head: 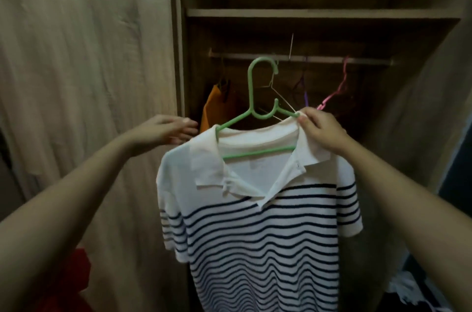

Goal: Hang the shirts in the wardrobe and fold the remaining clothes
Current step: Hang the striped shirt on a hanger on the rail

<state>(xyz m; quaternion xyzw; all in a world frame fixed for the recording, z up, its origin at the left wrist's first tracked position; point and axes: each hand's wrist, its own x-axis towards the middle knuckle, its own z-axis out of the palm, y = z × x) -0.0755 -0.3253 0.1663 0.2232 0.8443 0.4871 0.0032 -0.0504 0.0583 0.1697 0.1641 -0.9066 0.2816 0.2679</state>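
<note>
A white polo shirt with dark navy stripes [258, 230] hangs on a pale green plastic hanger [251, 86] in front of the open wardrobe. My right hand [323, 131] pinches the hanger's right shoulder together with the shirt collar. My left hand [166, 131] is behind the shirt's left shoulder, fingers stretched out, holding nothing. The hanger's hook is just below the wardrobe rail [301, 58] and is not on it.
On the rail hang an orange garment [215, 104] at the left, a wire hanger, and purple and pink hangers [337, 89] at the right. A shelf [319, 13] sits above. A beige curtain [84, 81] covers the left; something red [76, 276] lies at the lower left.
</note>
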